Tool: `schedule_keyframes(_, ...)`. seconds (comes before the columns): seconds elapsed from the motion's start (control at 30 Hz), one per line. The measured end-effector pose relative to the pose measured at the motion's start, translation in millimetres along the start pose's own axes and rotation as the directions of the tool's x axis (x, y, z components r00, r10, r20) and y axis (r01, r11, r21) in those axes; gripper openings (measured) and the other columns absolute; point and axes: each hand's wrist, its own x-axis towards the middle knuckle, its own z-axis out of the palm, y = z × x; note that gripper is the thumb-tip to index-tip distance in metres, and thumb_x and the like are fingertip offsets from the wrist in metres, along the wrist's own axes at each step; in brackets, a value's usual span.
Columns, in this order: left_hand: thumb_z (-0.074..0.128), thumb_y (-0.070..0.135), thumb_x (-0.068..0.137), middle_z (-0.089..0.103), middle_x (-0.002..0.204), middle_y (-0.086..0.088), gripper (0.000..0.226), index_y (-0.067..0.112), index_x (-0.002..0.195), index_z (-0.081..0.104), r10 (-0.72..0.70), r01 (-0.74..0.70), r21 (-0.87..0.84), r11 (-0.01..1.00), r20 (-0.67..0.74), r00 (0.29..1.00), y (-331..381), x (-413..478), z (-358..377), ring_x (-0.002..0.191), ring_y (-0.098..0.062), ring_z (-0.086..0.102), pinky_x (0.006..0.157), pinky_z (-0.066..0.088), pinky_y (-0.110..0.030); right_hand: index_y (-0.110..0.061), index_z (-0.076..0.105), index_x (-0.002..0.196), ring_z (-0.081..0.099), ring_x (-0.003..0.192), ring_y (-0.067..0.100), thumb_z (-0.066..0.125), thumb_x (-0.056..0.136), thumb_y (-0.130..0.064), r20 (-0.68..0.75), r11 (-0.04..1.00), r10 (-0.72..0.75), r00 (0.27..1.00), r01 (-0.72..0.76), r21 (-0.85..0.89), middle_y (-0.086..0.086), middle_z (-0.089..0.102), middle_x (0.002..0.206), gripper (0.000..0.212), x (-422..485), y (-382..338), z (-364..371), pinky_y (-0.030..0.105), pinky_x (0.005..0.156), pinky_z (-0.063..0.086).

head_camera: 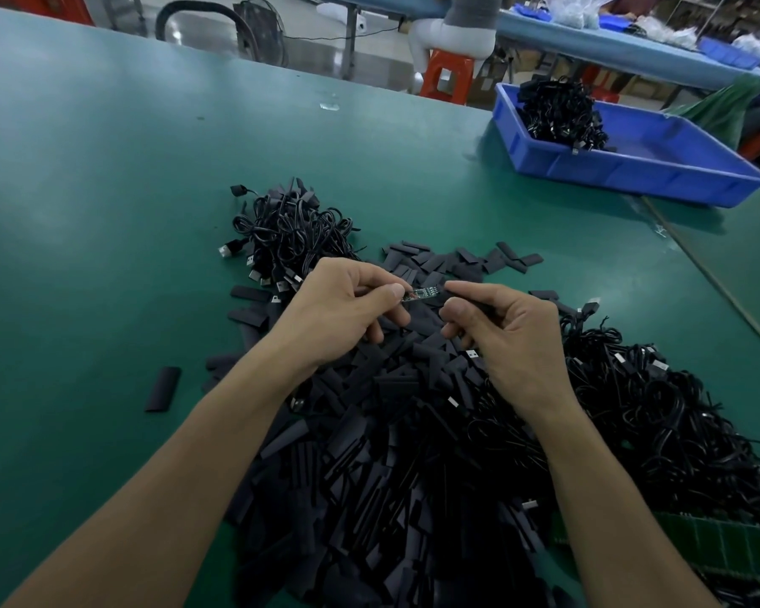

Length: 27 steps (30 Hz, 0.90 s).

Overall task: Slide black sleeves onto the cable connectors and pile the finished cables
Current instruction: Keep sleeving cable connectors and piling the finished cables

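Note:
My left hand (pixel 343 309) pinches one end of a small green circuit-board connector (pixel 420 294) above the middle of the green table. My right hand (pixel 505 331) pinches a black sleeve (pixel 457 296) at the connector's other end, thumb and forefinger closed on it. A big heap of loose black sleeves (pixel 391 432) lies under both hands. A tangle of black cables (pixel 659 401) spreads to the right of my right wrist. A smaller pile of cables (pixel 290 234) with USB plugs sits just beyond my left hand.
A blue plastic tray (pixel 632 168) holding more black cables stands at the far right. One stray sleeve (pixel 163 388) lies alone left of the heap. Green circuit-board strips (pixel 720 537) show at the lower right. A seated person and red stools are behind the table.

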Motion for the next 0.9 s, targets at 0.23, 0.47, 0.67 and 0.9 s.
schedule_keyframes(0.23,0.061,0.015,0.099,0.076,0.073,0.002,0.014,0.017,0.091,0.072,-0.008,0.008,-0.035,0.999,0.002,1.000,0.6,-0.2,0.3,0.047,-0.008,0.057,0.052,0.047,-0.016,-0.028,0.071,0.104,0.071,0.065,0.010,0.073,0.089,-0.013,-0.056,1.000,-0.007,0.998,0.007,0.004,0.000,0.075,0.074,0.021,-0.4,-1.5,4.0,0.024,0.066,0.057)
schedule_keyframes(0.47,0.062,0.014,0.099,0.076,0.072,0.002,0.014,0.017,0.090,0.073,-0.018,0.017,-0.063,0.998,-0.012,1.000,2.8,-0.2,0.1,0.045,-0.008,0.057,0.046,0.042,-0.011,-0.029,0.072,0.101,0.072,0.066,0.012,0.073,0.089,-0.014,-0.077,1.000,-0.019,0.997,0.019,0.003,-0.002,0.075,0.074,0.019,-2.4,-2.3,5.1,0.023,0.065,0.057)
schedule_keyframes(0.67,0.062,0.016,0.099,0.076,0.074,0.002,0.013,0.015,0.091,0.073,-0.036,0.035,-0.064,0.997,-0.009,0.999,3.8,-1.7,2.0,0.046,-0.007,0.058,0.046,0.041,-0.010,-0.025,0.072,0.106,0.070,0.063,0.008,0.074,0.089,-0.013,-0.114,1.000,-0.017,0.993,0.018,0.004,-0.005,0.075,0.071,0.021,-2.8,-2.3,9.8,0.019,0.064,0.054)
schedule_keyframes(0.9,0.061,0.017,0.099,0.076,0.074,0.002,0.013,0.014,0.093,0.072,-0.027,0.028,-0.059,0.998,0.012,1.000,4.2,-2.6,3.9,0.049,-0.008,0.059,0.050,0.045,-0.014,-0.025,0.070,0.111,0.068,0.061,0.002,0.077,0.085,-0.013,-0.137,1.000,-0.002,0.991,0.004,0.013,-0.012,0.072,0.069,0.029,-3.5,-3.1,12.7,0.011,0.061,0.050)
